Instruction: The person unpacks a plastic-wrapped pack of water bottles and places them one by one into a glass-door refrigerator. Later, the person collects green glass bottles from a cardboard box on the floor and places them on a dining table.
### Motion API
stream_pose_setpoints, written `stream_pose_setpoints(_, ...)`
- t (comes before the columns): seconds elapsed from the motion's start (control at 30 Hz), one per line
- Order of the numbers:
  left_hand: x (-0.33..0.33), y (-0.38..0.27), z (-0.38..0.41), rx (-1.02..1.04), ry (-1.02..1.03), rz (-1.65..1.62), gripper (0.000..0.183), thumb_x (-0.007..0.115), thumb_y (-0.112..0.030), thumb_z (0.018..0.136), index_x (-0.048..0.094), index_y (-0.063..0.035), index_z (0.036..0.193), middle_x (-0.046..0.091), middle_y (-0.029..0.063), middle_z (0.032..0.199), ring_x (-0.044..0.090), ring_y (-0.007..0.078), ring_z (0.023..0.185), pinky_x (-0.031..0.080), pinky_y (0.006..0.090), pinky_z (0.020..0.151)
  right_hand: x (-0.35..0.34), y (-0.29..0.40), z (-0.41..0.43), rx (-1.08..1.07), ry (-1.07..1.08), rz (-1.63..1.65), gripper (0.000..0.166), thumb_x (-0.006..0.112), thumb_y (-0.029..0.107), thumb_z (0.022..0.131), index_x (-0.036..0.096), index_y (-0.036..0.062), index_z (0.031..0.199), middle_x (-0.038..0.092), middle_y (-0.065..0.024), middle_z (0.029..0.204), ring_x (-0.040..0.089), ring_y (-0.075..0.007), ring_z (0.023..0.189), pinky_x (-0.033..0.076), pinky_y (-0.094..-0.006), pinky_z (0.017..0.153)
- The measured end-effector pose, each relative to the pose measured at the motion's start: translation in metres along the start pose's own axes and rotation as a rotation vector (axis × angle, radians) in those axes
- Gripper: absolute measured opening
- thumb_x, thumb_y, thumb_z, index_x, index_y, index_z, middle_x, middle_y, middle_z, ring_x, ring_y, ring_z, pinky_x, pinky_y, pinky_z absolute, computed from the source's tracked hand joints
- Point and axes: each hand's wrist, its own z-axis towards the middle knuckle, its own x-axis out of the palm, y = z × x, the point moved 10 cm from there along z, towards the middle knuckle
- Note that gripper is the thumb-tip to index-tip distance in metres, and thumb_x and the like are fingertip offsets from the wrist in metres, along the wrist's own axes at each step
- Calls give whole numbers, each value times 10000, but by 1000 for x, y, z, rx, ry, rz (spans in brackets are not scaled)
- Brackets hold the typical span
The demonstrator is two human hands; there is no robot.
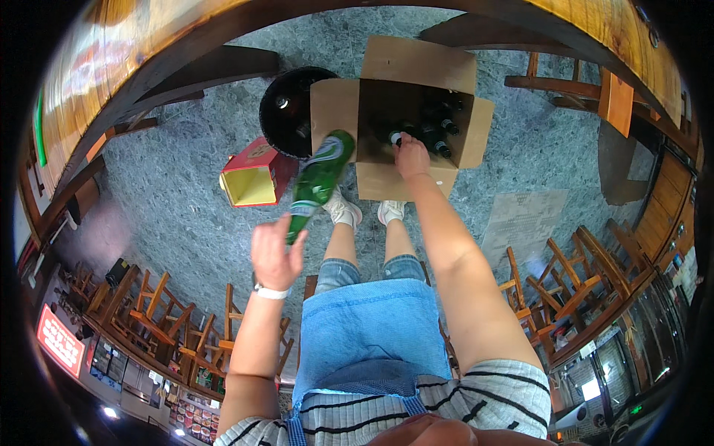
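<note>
My left hand [274, 253] holds a green glass bottle [322, 178] by its neck, tilted with the base up and away from me, over the floor beside the carton's left flap. My right hand [413, 156] reaches into an open cardboard carton [418, 61] on the floor, its fingers on the neck of a dark bottle [396, 137]. Several more bottles [443, 149] stand or lean in the carton's right part. The carton's inside is dark, so their lower parts are hidden.
A round black bin [269, 120] stands left of the carton, with dim things inside. Near it is a red box with a yellow inside [251, 188]. A wooden table edge [184, 53] curves ahead. Wooden stools [156, 312] stand behind on both sides.
</note>
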Motion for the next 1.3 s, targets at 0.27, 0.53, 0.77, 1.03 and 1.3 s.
stream_pose_setpoints(0.27,144,-52,49,263,212,-72,411,689,-156,726,571,5,1085,580,115,858,557,281,814,469,385,710,-71,-21,5,-76,-178,73,384,662,165,822,560,15,1160,645,-180,998,603,-353,935,489,-419,824)
stream_pose_setpoints(0.53,295,-14,54,179,321,153,294,585,-168,785,557,-24,1040,615,106,973,573,263,917,503,358,783,-107,-41,13,-80,-196,88,350,659,175,829,596,22,1137,652,-209,997,620,-376,923,500,-433,812)
stream_pose_setpoints(0.77,364,5,50,-108,645,-2,318,552,-204,877,518,-5,1124,615,180,1056,567,322,1011,480,398,872,-110,-50,23,-105,-160,1,368,669,192,815,594,10,1126,660,-199,971,628,-360,899,501,-422,811)
stream_pose_setpoints(1.03,317,17,40,-213,379,-202,295,545,-151,874,553,-83,1161,618,157,1072,562,335,1030,462,419,895,-75,-38,27,-147,-14,-181,400,639,221,836,554,32,1178,651,-190,991,626,-350,916,503,-421,814)
stream_pose_setpoints(1.3,183,180,11,-712,-354,-106,156,556,22,743,545,-38,887,594,171,813,571,378,801,461,444,719,-44,-17,30,-169,133,-507,329,594,153,851,543,44,1157,621,-158,996,588,-321,973,482,-407,855)
